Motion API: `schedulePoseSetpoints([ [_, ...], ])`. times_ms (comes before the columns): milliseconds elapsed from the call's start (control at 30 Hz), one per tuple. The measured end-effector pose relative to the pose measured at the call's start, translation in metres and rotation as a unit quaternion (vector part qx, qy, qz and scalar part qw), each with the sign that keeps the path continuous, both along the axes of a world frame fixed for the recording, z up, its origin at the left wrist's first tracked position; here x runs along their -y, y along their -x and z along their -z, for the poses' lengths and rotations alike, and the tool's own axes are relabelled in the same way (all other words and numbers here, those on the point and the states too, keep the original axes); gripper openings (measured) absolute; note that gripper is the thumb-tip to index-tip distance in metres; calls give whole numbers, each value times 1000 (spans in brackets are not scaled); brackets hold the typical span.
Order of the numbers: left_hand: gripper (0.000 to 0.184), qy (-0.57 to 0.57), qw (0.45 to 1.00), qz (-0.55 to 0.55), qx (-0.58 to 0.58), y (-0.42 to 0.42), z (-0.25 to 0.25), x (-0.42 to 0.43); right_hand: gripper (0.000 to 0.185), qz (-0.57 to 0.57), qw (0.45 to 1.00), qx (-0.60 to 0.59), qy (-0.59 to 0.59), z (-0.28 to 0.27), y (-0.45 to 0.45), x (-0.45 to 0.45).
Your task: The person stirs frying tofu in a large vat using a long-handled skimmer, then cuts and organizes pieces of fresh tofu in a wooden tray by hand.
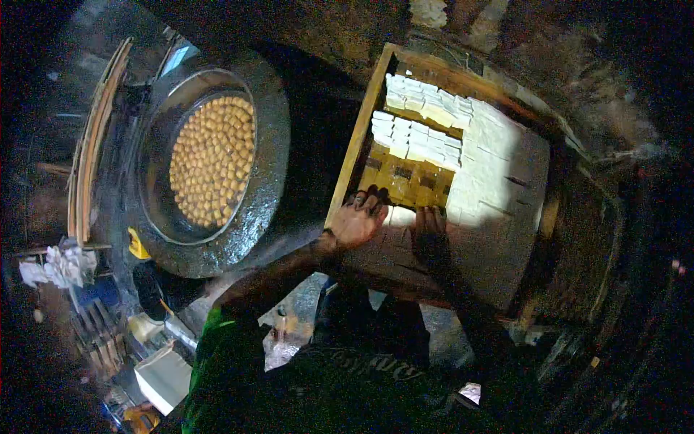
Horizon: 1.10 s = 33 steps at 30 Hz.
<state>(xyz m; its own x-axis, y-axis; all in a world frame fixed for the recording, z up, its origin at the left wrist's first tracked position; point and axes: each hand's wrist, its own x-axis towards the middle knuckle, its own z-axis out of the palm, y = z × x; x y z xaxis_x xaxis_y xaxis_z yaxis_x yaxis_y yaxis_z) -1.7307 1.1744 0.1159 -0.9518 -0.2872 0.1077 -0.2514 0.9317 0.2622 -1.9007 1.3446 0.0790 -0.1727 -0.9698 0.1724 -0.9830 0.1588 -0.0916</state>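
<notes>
White tofu blocks [426,145], cut in rows, lie in a shallow wooden tray [352,155] at the right. A bare yellowish strip of the tray's base [405,177] shows between the rows. My left hand [359,219] rests at the tray's left side, fingers spread and slightly bent over the strip's near edge. Beside it, my right hand [431,223] lies on the near tofu with its fingers stretched forward. A lit tofu edge [402,215] shows between the hands. Neither hand visibly grips a piece; the undersides of the fingers are hidden.
Left of the tray stands a large round pan [155,181] filled with golden fried pieces [213,163], set in a dark wet rim [264,210]. Wooden strips [94,145] stand beyond it. A white box [165,377] and crumpled white material [61,266] are at lower left.
</notes>
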Motion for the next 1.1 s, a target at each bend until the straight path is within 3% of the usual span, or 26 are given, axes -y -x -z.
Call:
schedulePoseSetpoints([
  [100,35,19,998,20,51,3,30,3,48,38,998,32,-42,6,1,-3],
  [167,37,-7,999,7,39,13,12,4,49,41,997,38,-51,-5,16,2],
  [200,38,-61,998,-4,26,17,-3,2,50,99,910,392,-86,-19,30,10],
  [300,41,-143,990,-5,9,27,-4,10,53,-11,950,296,-100,-15,46,26],
  [333,40,-152,988,22,19,26,-9,11,53,-7,902,422,-91,-5,45,27],
  [533,34,-179,980,88,-3,19,-13,14,48,-47,849,526,-21,34,41,21],
  [600,36,-207,972,108,30,23,-12,19,47,-77,876,467,-89,29,46,23],
  [700,45,-165,973,161,23,35,8,33,49,-97,860,492,-95,12,49,24],
  [800,47,-197,961,184,58,47,19,38,48,-67,851,500,-146,-29,47,29],
  [833,46,-186,961,194,68,48,6,36,47,-55,849,500,-163,-41,49,31],
  [900,45,-201,961,174,77,47,-29,28,43,-37,788,543,-288,-55,55,41],
  [933,44,-151,956,132,213,52,-47,20,43,-37,787,543,-290,-54,53,37],
  [967,44,-98,929,89,345,54,-54,15,40,-128,921,290,-226,-52,50,29],
  [1000,44,-100,929,88,346,48,-38,15,40,-207,968,10,-140,-51,48,21],
  [1033,43,21,981,165,102,39,-9,16,40,-208,968,11,-141,-49,48,13],
  [1067,41,142,952,226,-150,33,7,16,40,-237,963,-20,-124,-47,50,5],
  [1100,41,142,952,224,-149,32,6,17,39,-264,957,-52,-106,-45,51,2],
])
